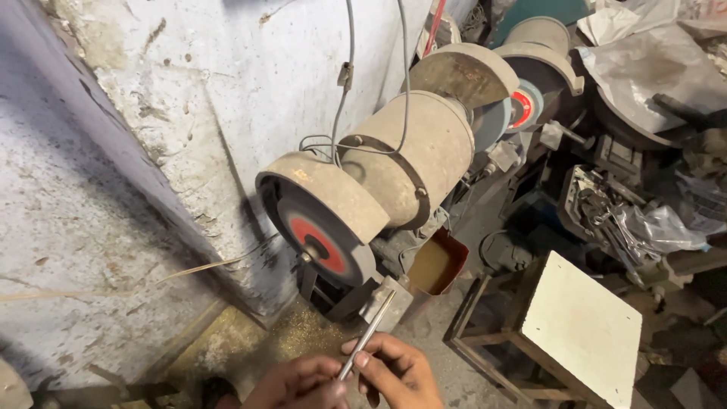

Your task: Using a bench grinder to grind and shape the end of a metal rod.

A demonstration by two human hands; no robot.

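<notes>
Here a thin metal rod (367,335) is being pinched by both the left hand (299,385) and right hand (397,371), its long axis pointing toward one o'clock, at the tool rest (386,303) below the grinding wheel (322,242).

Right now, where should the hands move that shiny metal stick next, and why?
Probably tilt the metal rod up to the grinding wheel. Both the left hand and right hand pinch it, and its tip sits on the tool rest, just below the wheel.
</notes>
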